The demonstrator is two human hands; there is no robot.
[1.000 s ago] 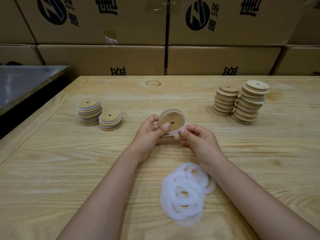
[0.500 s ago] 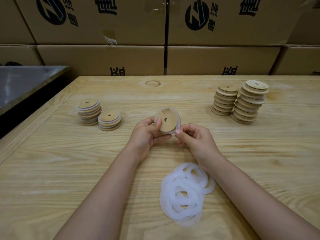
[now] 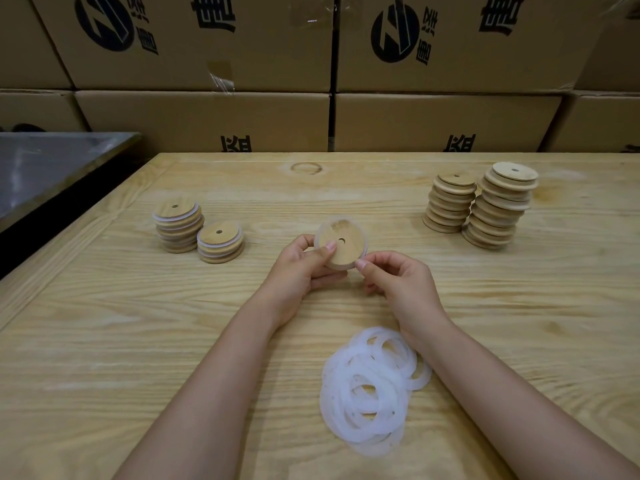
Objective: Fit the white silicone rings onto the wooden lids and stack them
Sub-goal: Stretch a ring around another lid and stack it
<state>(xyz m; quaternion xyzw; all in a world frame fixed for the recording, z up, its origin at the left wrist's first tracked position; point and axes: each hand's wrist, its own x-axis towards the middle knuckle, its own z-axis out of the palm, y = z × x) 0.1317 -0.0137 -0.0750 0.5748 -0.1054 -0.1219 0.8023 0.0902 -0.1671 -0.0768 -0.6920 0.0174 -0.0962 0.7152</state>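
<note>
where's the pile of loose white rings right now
In the head view the pile of white rings lies on the table near its front edge, right of centre, beside the right forearm.

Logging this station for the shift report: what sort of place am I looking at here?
Probably a packing or assembly bench in a warehouse or small factory. Stacked printed brown cardboard cartons wall off the back, the pale wooden worktable holds batch stacks of round wooden lids, and a loose pile of white silicone rings awaits fitting.

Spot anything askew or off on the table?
The tallest bare-lid stack, far right, leans with lids offset and could topple. The loose rings lie in a tangled heap. Nothing looks damaged.
</note>
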